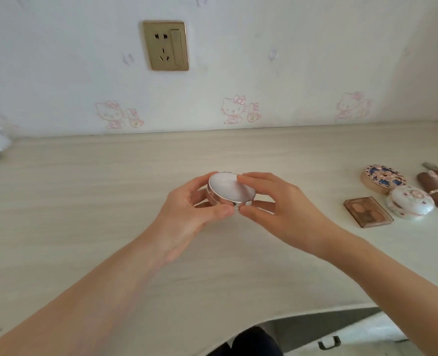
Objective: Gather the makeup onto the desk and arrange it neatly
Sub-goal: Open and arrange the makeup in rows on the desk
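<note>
holding a round compact point(231, 191) above the worktop point(84, 201), left hand point(187, 214) cupping its left side, right hand point(277, 204) pinching its right edge

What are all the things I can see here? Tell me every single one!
desk: one, pale wood, under everything.
round compact: one, silvery white, middle, between both hands.
patterned compact: one, blue and pink, right.
flowered compact: one, white and pink, beside it.
eyeshadow palette: one, brown, left of flowered compact.
tubes: a few, brown, far right edge.
wall socket: one, gold, wall.
cat pictures: three, pink, wallpaper.
left hand: one, holds round compact.
right hand: one, holds round compact.
</note>
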